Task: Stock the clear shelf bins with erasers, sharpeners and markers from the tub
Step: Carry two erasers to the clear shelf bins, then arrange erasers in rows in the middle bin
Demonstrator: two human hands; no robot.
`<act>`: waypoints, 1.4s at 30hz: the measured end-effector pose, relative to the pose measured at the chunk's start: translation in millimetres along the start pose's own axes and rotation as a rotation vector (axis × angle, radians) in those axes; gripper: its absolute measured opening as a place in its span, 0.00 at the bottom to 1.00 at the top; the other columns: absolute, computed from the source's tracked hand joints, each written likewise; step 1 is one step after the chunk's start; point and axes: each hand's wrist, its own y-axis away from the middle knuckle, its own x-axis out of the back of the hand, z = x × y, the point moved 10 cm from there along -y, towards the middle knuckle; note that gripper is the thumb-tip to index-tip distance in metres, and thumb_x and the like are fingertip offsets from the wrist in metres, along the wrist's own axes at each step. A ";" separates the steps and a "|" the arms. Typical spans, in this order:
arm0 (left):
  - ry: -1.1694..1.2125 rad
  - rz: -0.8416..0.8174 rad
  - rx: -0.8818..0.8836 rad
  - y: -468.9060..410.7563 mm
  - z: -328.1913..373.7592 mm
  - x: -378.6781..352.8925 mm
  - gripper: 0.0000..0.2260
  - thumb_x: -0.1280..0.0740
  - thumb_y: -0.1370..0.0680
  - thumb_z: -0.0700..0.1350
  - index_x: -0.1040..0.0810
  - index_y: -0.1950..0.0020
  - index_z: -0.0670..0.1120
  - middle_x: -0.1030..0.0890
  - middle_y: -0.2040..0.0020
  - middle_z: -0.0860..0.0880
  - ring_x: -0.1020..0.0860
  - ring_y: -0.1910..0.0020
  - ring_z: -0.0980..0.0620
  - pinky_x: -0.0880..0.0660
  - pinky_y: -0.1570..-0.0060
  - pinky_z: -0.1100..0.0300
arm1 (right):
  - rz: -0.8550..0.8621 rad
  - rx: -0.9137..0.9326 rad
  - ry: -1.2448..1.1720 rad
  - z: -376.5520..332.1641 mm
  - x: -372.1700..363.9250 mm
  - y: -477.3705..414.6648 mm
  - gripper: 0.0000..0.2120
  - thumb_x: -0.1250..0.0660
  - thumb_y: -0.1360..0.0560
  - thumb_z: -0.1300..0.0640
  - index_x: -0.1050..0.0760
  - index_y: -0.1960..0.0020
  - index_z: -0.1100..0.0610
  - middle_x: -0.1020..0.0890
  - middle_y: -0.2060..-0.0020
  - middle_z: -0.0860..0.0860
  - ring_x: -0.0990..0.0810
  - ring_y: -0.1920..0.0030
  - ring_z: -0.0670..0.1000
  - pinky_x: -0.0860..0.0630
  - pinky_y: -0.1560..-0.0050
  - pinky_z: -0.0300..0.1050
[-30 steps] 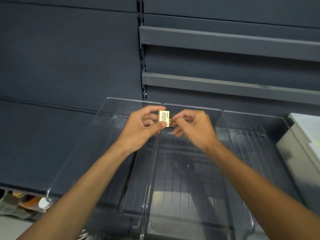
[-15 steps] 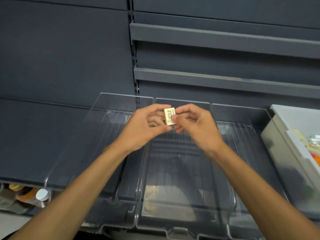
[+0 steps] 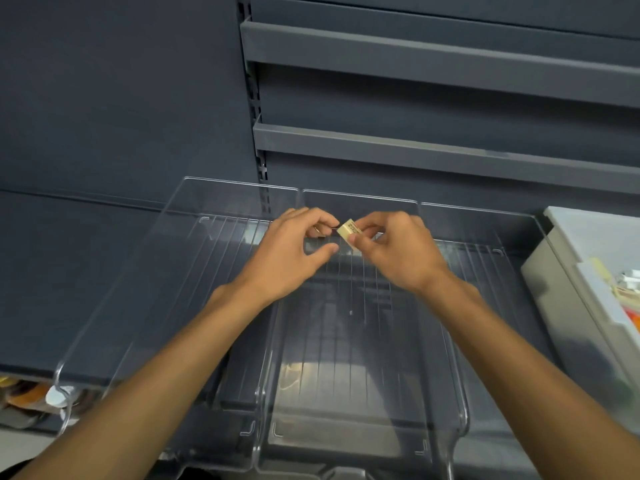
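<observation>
Pinching a small cream eraser between thumb and fingertips, the right hand holds it over the far end of the middle clear bin. The left hand hovers just left, fingers curled; whether they grip anything is unclear.

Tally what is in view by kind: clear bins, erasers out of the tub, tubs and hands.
Clear bins: 3, left bin, middle bin, right bin
Eraser, pinched by the right hand: 1
Tub: 1
Hands: 2, left hand and right hand
Total: 7
</observation>
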 end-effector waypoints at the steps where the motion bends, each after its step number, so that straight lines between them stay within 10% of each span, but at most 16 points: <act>1: -0.045 0.008 -0.016 -1.6 -0.4 1.3 0.10 0.27 0.25 0.41 0.20 0.46 0.50 0.20 0.52 0.56 0.27 0.52 0.59 0.33 0.48 0.72 | 0.002 -0.017 0.047 3.6 0.6 -4.7 0.07 0.32 0.23 0.50 0.19 0.47 0.48 0.18 0.58 0.45 0.20 0.53 0.50 0.27 0.51 0.42; 6: -0.130 0.034 -0.002 -6.0 -9.3 7.4 0.09 0.30 0.24 0.41 0.19 0.45 0.50 0.23 0.47 0.56 0.31 0.43 0.55 0.36 0.39 0.62 | -0.052 -0.039 0.311 8.2 -16.1 -30.6 0.10 0.33 0.22 0.55 0.20 0.42 0.54 0.20 0.46 0.55 0.22 0.45 0.60 0.25 0.48 0.48; 26: -0.168 -0.018 0.014 -7.7 -21.9 0.2 0.14 0.31 0.23 0.41 0.19 0.38 0.50 0.28 0.40 0.52 0.35 0.36 0.54 0.45 0.37 0.77 | -0.002 0.146 0.548 -2.0 -60.5 -55.3 0.10 0.39 0.21 0.63 0.21 0.44 0.61 0.29 0.44 0.56 0.22 0.53 0.65 0.28 0.58 0.52; 34: -0.169 -0.007 0.013 -10.4 -22.7 -0.9 0.13 0.31 0.25 0.40 0.18 0.41 0.50 0.27 0.41 0.53 0.35 0.37 0.54 0.40 0.32 0.62 | -0.140 0.085 0.333 3.5 -59.8 -47.8 0.14 0.37 0.23 0.55 0.22 0.39 0.53 0.22 0.46 0.57 0.23 0.45 0.62 0.26 0.47 0.49; 39: -0.252 -0.003 -0.014 -9.5 -12.9 -0.4 0.13 0.32 0.25 0.43 0.19 0.41 0.53 0.24 0.44 0.55 0.33 0.41 0.52 0.45 0.47 0.62 | -0.118 -0.008 -0.035 12.3 -44.5 -26.4 0.12 0.35 0.23 0.53 0.22 0.40 0.49 0.16 0.51 0.51 0.19 0.49 0.52 0.23 0.44 0.47; 42: -0.249 -0.001 -0.019 -4.8 0.6 2.7 0.13 0.34 0.24 0.46 0.20 0.40 0.54 0.22 0.44 0.56 0.29 0.42 0.53 0.46 0.47 0.63 | 0.007 -0.045 -0.291 12.0 -22.9 -3.9 0.10 0.34 0.22 0.55 0.21 0.42 0.52 0.18 0.54 0.46 0.20 0.55 0.44 0.26 0.48 0.32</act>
